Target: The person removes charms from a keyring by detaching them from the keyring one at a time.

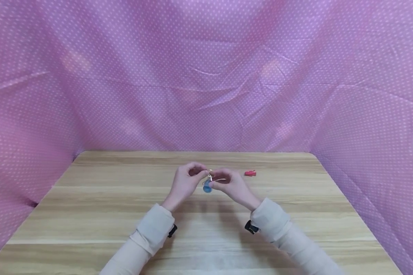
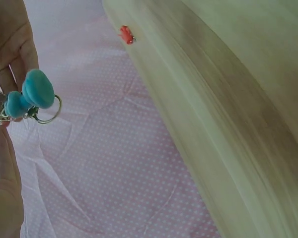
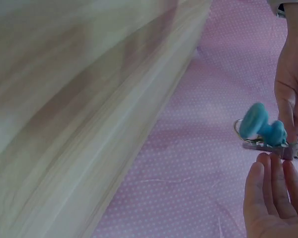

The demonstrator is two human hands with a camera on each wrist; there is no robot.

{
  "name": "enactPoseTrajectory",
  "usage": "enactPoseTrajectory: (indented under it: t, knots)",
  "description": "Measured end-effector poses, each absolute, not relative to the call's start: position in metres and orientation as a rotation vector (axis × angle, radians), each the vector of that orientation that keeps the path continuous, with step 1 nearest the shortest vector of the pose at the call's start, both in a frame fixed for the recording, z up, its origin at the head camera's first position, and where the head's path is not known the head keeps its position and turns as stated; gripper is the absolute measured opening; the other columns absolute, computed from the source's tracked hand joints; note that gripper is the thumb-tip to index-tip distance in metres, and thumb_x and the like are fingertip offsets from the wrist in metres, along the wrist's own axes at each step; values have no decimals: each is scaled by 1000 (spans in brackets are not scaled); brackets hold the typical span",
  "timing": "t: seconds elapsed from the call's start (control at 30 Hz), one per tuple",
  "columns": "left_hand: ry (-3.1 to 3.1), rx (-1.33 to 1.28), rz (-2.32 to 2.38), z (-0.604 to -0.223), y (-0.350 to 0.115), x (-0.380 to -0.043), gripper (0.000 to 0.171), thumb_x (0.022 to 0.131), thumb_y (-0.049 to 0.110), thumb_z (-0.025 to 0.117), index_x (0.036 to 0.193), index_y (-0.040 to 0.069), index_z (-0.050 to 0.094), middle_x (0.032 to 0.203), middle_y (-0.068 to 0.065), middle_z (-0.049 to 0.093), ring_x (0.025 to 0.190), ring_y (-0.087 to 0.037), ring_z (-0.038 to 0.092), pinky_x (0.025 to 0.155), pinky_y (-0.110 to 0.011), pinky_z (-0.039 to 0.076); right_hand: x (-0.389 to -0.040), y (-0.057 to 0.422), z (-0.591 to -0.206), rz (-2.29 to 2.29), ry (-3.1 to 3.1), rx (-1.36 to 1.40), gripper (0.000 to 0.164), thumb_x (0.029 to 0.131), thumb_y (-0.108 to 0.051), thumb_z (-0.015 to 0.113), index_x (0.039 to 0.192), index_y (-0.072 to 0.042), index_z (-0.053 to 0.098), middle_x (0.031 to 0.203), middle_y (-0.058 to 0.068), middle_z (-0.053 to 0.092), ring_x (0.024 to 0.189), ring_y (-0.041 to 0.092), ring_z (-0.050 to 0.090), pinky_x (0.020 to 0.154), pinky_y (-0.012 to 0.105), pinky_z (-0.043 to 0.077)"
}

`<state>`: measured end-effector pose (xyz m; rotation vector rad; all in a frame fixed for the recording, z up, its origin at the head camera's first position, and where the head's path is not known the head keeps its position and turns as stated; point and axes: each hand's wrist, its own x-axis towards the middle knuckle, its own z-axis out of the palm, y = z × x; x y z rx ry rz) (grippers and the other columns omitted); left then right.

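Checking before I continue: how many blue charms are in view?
1: the blue charm, between the left hand and the right hand. The hands may hide others.

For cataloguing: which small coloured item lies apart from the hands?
The red item, lying on the table; the left hand and right hand hold the ringed blue item.

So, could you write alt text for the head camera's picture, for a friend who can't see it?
A person's left hand and right hand hold a keyring with a blue charm over a wooden table. A small red object lies to their right, and dotted pink-purple cloth hangs behind.
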<state>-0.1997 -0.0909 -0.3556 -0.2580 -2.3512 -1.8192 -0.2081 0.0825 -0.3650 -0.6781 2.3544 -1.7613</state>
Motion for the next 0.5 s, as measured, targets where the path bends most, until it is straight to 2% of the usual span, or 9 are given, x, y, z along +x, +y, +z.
enactPoseTrajectory:
  t: [0.1, 0.23, 0.37, 0.5]
  knots:
    - [-2353, -285, -1828, -354, -92, -199, 9, 82, 15, 68, 89, 10, 67, 85, -3, 69, 80, -13, 64, 71, -25, 51, -208, 82, -365, -1772, 2306, -681, 39, 81, -17, 70, 115, -1, 59, 111, 19, 63, 102, 29, 62, 86, 31, 53]
    - [-2352, -345, -1824, -351, -95, -199, 7, 83, 13, 67, 89, 8, 67, 86, -5, 68, 80, -14, 63, 74, -27, 53, -211, 86, -365, -1799, 2183, -660, 40, 90, -27, 58, 119, 0, 55, 117, 19, 60, 104, 23, 60, 95, 36, 48]
    - [-2370, -416, -1798, -348, -95, -198, 7, 84, 10, 65, 89, 6, 67, 86, -6, 69, 80, -11, 62, 76, -26, 53, -212, 86, -365, -1793, 2098, -638, 32, 95, -17, 49, 117, 5, 55, 113, 18, 61, 94, 15, 62, 91, 35, 50]
    - [-2412, -450, -1801, -344, -95, -197, 7, 86, 5, 62, 91, 4, 66, 88, -9, 69, 77, -10, 61, 73, -27, 53, -211, 84, -364, -1669, 2124, -676, 25, 93, -8, 50, 115, 1, 59, 110, 13, 64, 90, 13, 62, 86, 33, 52]
